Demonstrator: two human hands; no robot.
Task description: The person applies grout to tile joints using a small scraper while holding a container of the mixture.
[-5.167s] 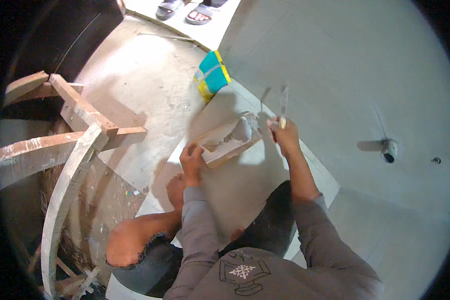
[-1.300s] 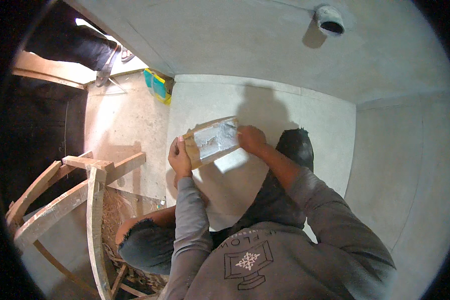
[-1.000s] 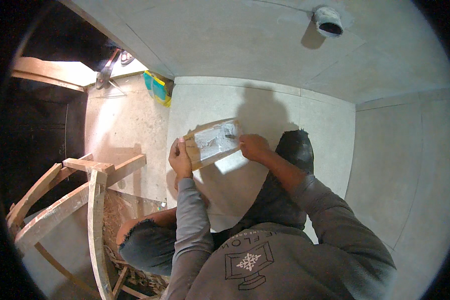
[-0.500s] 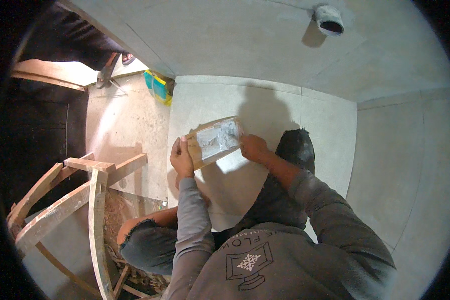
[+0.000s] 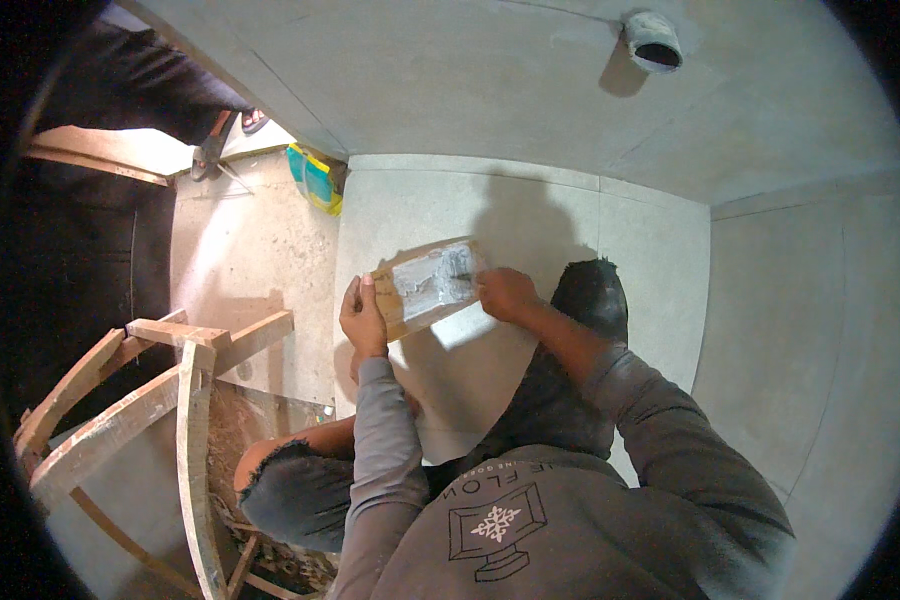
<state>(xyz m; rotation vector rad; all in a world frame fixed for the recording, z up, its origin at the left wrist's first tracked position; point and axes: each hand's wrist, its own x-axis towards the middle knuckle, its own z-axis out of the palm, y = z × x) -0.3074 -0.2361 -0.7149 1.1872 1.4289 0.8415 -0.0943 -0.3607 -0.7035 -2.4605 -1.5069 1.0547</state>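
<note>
A flat brown board [image 5: 386,308] is tilted slightly above the tiled floor, with white-grey paste [image 5: 420,285] smeared over most of its face. My left hand [image 5: 364,318] grips the board's left end, thumb on top. At the other end, my right hand [image 5: 507,294] is closed, its knuckles beside the paste. Whatever it holds is mostly hidden; a thin dark edge seems to reach into the paste, too small to name.
Pale tiles [image 5: 650,225] cover the floor, meeting grey tiled walls. A pipe stub [image 5: 654,42] sticks out at upper right. Rough wooden framing [image 5: 198,450] stands at left. A teal-and-yellow bag [image 5: 312,180] lies by the wall corner, near another person's sandalled foot [image 5: 210,150].
My right hand has shifted very slightly left along the paste. My left hand and the board stay nearly where they were.
</note>
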